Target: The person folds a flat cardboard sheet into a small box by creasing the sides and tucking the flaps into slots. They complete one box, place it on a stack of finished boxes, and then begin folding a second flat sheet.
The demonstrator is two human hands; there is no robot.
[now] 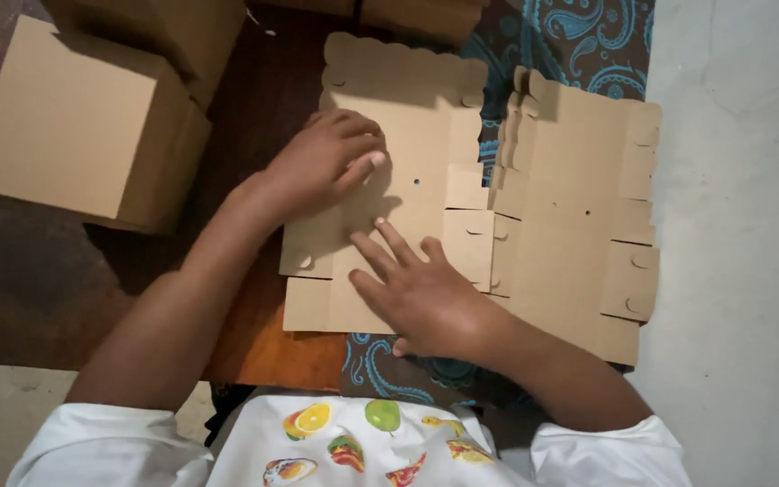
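So the flat cardboard cutout point(389, 180) is pinned on the tabletop point(254, 117) by both hands: left hand point(326, 162) curled loosely, right hand point(421, 293) spread flat, nothing pinched. No flaps are folded yet. A finished box point(74, 126) is parked left, another flat sheet point(579, 207) right.

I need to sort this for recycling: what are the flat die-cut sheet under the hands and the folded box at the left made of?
Flat box blank: apparently thin brown cardboard, matte, with cut tabs and crease lines. Folded box: seemingly the same plain matte brown cardboard, unprinted, with crisp folded edges.
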